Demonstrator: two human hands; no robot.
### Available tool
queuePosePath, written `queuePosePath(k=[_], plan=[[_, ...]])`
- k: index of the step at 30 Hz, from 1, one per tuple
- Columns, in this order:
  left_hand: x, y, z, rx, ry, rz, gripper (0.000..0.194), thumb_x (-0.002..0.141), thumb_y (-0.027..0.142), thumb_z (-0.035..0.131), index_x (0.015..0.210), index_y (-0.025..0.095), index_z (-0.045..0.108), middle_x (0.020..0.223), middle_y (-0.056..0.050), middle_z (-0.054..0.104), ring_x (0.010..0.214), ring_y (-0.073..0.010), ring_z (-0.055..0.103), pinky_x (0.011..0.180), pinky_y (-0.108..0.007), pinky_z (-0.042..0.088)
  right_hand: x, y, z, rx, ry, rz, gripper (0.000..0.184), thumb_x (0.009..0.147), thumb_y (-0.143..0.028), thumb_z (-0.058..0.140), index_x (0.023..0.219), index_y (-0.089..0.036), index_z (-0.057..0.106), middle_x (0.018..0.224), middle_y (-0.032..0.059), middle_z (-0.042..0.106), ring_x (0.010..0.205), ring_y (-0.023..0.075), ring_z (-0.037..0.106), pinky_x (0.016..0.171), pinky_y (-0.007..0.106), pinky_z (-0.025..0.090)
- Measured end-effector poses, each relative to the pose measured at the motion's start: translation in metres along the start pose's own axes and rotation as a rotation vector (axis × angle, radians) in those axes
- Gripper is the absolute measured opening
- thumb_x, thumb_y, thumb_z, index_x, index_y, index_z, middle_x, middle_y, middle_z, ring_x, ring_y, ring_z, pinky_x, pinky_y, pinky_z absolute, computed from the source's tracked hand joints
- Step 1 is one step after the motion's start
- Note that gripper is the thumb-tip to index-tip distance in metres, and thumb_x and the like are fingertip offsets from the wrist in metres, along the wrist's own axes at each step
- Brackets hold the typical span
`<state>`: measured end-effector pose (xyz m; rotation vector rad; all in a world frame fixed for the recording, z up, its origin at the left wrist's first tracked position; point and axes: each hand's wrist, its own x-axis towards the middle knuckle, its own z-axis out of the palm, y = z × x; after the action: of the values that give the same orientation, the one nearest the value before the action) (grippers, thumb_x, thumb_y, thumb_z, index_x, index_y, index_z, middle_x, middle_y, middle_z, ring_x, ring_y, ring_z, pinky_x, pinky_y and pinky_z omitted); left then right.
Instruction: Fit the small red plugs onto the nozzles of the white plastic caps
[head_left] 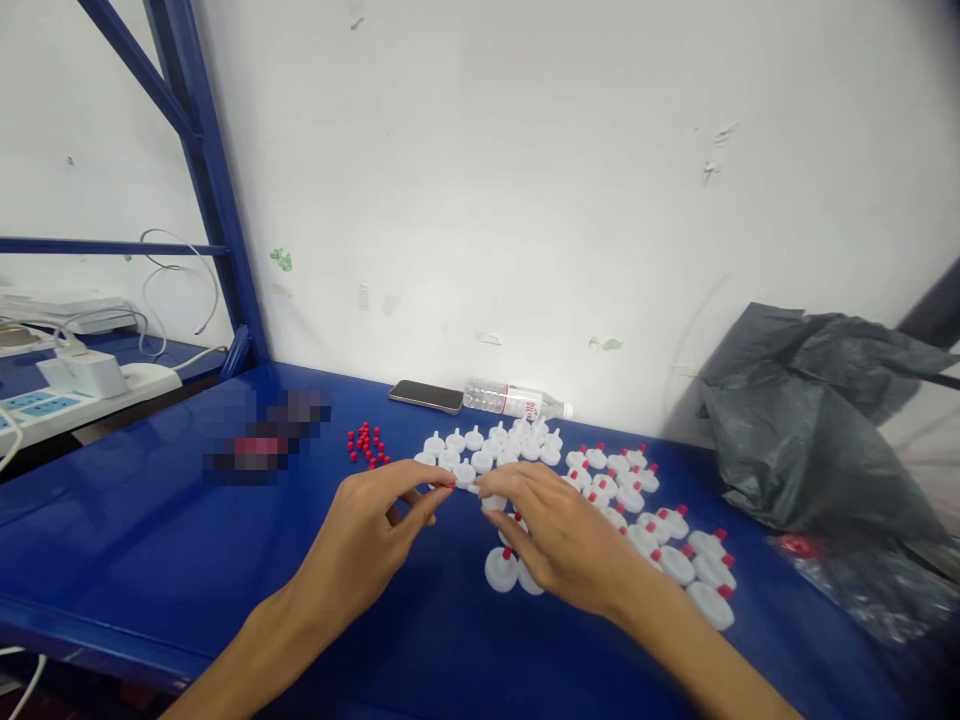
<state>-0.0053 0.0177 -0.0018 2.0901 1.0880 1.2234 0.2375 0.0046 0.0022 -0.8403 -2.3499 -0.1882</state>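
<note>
Blue worktop (150,540) runs along a white wall (525,200). Loose red caps (365,437) lie beyond my left hand (384,510), which pinches one red cap (451,485) facing the white spouted disc (492,503) gripped in my right hand (551,525); keeping both level and aligned should help. Beyond, the bottle label (523,403) can't be read.
</note>
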Motion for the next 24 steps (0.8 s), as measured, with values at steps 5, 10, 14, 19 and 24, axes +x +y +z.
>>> queuePosePath(k=[5,10,14,19,24], plan=[[-0.002,0.001,0.004,-0.028,-0.054,0.054,0.019,0.098,0.027,0.064,0.100,0.023,0.082,0.086,-0.002,0.080,0.057,-0.0102,0.068,0.053,-0.019,0.049,0.003,-0.011,0.001,0.032,0.019,-0.046,0.021,0.104,-0.020,0.052,0.122,-0.030,0.054,0.110,0.0032,0.080,0.110,0.0207,0.077,0.104,0.039,0.065],[-0.003,-0.002,0.006,0.019,-0.076,0.098,0.017,0.098,0.024,0.065,0.098,0.022,0.082,0.078,0.000,0.077,0.054,-0.0099,0.064,0.051,-0.019,0.047,0.001,-0.011,0.001,0.056,0.015,-0.082,0.025,0.103,-0.015,0.048,0.119,-0.035,0.051,0.111,0.0004,0.080,0.110,0.0184,0.076,0.102,0.039,0.066],[-0.004,-0.003,0.009,0.073,-0.032,0.127,0.018,0.100,0.025,0.064,0.097,0.025,0.082,0.068,0.002,0.073,0.058,-0.0123,0.065,0.059,-0.022,0.050,-0.002,-0.011,0.004,-0.101,-0.009,-0.144,0.032,0.098,-0.010,0.044,0.113,-0.034,0.059,0.124,0.0026,0.079,0.118,0.0228,0.075,0.096,0.044,0.069],[-0.008,-0.001,0.014,0.085,0.043,0.143,0.021,0.101,0.023,0.061,0.094,0.028,0.081,0.067,0.003,0.070,0.058,-0.0134,0.065,0.062,-0.024,0.051,0.000,-0.017,0.005,-0.370,0.048,-0.254,0.029,0.103,-0.016,0.046,0.096,-0.028,0.071,0.117,0.0079,0.081,0.109,0.0271,0.078,0.086,0.044,0.073],[-0.010,0.002,0.013,0.076,0.040,0.164,0.025,0.101,0.020,0.059,0.088,0.028,0.078,0.066,0.003,0.069,0.058,-0.0135,0.065,0.061,-0.025,0.051,0.004,-0.020,0.001,-0.309,0.041,-0.244,0.035,0.102,-0.012,0.043,0.093,-0.028,0.073,0.113,0.0054,0.082,0.109,0.0240,0.078,0.087,0.037,0.072]])
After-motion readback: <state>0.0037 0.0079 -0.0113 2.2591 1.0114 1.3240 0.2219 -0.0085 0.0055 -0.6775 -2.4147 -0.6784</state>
